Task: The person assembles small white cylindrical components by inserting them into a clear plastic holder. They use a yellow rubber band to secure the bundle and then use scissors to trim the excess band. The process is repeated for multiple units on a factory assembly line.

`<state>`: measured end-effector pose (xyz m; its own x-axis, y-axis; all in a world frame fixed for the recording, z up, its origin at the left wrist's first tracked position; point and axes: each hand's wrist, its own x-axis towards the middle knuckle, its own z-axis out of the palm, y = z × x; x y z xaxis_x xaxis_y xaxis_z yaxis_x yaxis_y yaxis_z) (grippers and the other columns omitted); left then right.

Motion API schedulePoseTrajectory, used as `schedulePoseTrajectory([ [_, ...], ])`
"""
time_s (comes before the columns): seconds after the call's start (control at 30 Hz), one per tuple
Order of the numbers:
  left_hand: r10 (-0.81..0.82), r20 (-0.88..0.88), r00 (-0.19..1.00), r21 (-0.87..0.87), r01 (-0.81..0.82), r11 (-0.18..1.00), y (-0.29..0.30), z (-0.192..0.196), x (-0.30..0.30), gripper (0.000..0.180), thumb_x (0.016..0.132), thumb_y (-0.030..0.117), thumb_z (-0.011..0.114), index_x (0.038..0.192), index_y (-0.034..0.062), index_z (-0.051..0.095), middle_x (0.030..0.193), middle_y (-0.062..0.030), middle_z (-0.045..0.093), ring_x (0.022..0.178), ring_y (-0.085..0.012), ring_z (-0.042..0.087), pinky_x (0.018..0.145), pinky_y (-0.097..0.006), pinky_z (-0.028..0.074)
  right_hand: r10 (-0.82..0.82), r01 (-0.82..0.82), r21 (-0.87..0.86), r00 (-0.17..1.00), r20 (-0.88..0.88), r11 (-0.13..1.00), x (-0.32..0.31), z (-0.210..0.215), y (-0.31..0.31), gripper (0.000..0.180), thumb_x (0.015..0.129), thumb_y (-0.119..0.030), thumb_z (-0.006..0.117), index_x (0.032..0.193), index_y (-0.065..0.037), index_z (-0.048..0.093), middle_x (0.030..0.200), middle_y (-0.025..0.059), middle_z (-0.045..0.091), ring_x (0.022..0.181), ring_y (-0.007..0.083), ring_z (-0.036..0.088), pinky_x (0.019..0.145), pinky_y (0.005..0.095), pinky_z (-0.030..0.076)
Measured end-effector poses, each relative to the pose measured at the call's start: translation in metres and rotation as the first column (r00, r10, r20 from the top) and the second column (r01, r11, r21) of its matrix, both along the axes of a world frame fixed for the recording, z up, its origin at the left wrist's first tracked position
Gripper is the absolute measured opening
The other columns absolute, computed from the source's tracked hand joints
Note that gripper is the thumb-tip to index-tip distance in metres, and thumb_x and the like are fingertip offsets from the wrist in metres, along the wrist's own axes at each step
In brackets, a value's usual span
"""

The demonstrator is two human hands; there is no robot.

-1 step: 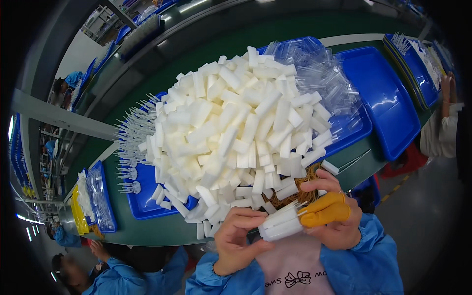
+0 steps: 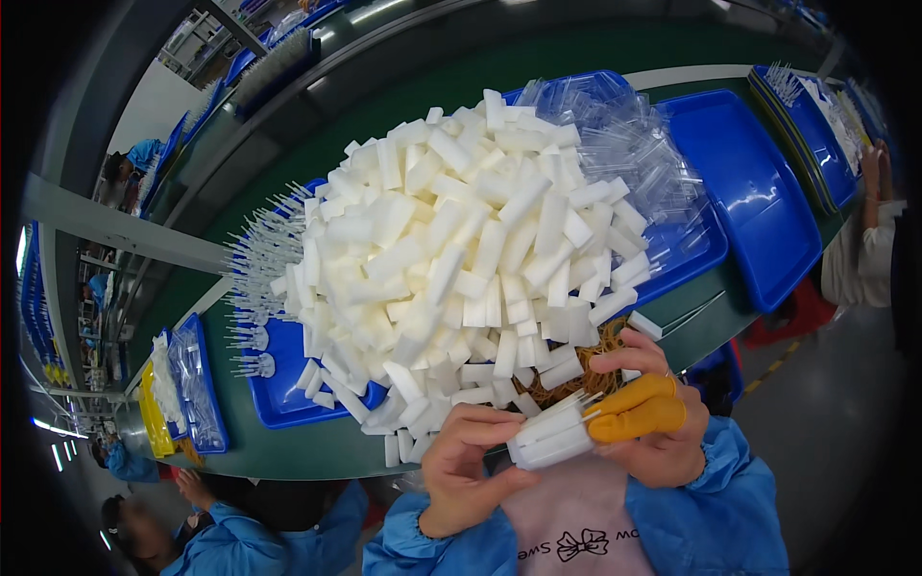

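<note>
In front of my chest is a bundle of white foam pieces, with thin pale prongs sticking out at its right end. My left hand is closed on the bundle's left end, fingers above and thumb below. My right hand wears orange finger covers on two fingers, which press at the prong end; its index finger is raised. What lies inside the bundle is mostly hidden. Just beyond my hands, a large heap of white foam blocks spreads over the table. Brown rubber bands lie partly under the heap's near right edge.
White pronged parts stand at the heap's left, by a blue tray. Clear plastic pieces fill another tray at the back right, beside a bare blue tray. Tweezers lie right of my hands. Co-workers sit on both sides.
</note>
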<state>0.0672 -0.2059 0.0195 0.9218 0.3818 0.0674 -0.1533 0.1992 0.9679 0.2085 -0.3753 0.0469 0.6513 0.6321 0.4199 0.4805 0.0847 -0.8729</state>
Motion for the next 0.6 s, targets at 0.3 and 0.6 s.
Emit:
schedulePoseTrajectory([
  [0.3,0.072,0.075,0.995,-0.16,-0.06,0.985,-0.007,0.002,0.013,0.05,0.066,-0.008,0.076,0.11,-0.0008,0.055,0.114,-0.015,0.051,0.104,-0.0222,0.055,0.091,-0.034,0.045,-0.022,0.022,-0.012,0.999,0.034,1.0,0.025,0.001,-0.007,0.03,0.068,-0.009,0.075,0.097,-0.005,0.068,0.102,0.01,0.063,0.108,0.0283,0.056,0.095,0.0424,0.039],
  [0.6,0.15,0.053,0.987,-0.227,-0.135,0.965,-0.006,0.003,0.01,0.048,0.065,-0.006,0.075,0.107,-0.0006,0.053,0.112,-0.0135,0.051,0.101,-0.0216,0.057,0.09,-0.034,0.046,-0.273,0.617,-0.451,0.738,0.617,0.645,0.142,-0.031,-0.068,0.02,0.074,-0.009,0.067,0.094,-0.01,0.068,0.089,0.0079,0.062,0.085,0.0274,0.056,0.073,0.0376,0.046],
])
